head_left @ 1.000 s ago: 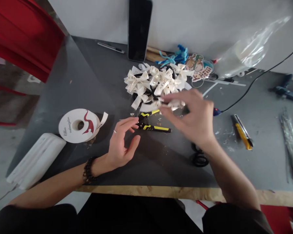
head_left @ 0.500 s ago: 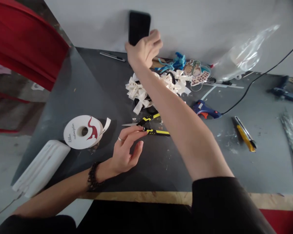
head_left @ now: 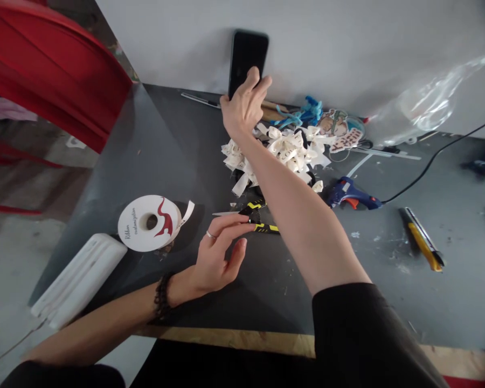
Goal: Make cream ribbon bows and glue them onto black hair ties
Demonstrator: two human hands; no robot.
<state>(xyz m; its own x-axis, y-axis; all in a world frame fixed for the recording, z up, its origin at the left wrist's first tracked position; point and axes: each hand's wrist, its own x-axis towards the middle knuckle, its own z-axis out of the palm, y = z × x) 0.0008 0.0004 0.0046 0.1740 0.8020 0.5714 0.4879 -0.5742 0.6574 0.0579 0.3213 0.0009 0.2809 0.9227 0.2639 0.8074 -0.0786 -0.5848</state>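
Note:
My right hand (head_left: 246, 105) reaches across to a dark phone (head_left: 248, 56) propped upright against the wall. Its fingers are apart, and the index finger lies over the lower part of the blank screen; firm contact is hard to make out. My left hand (head_left: 222, 253), with a ring and a beaded bracelet, rests open and loosely bent, thumb away from the fingers. Its fingertips touch or lie just over yellow-and-black snips (head_left: 264, 228) with a pointed blade. Behind my right forearm lies a heap of white ribbon bows (head_left: 289, 148), partly hidden.
A ribbon spool (head_left: 135, 226) and a white device (head_left: 81, 277) are at left. A blue glue gun (head_left: 353, 194) with a black cord and a yellow utility knife (head_left: 424, 242) lie right. Blue bows (head_left: 309, 110) and a clear plastic bag (head_left: 424, 110) sit along the wall.
My right hand has drawn back a little toward me, its index finger now over the phone's screen. My left hand stays by the snips. The whole view has shifted slightly.

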